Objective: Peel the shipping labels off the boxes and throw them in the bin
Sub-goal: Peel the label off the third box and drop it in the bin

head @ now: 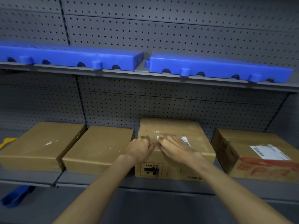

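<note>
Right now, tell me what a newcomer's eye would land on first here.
Two bright blue trays lie on the upper shelf against grey pegboard. Below, both hands, left hand and right hand, work at the white label on the tallest cardboard box, third in a row of four.

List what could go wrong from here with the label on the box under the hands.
1. Both hands, left hand and right hand, work at the label on the tall box; it could tear and leave white scraps like those on the far left box.
2. The tall box sits near the shelf front edge; a hard pull might drag it off.
3. No bin is in view, so the peeled label may stick to fingers on the way.
</note>
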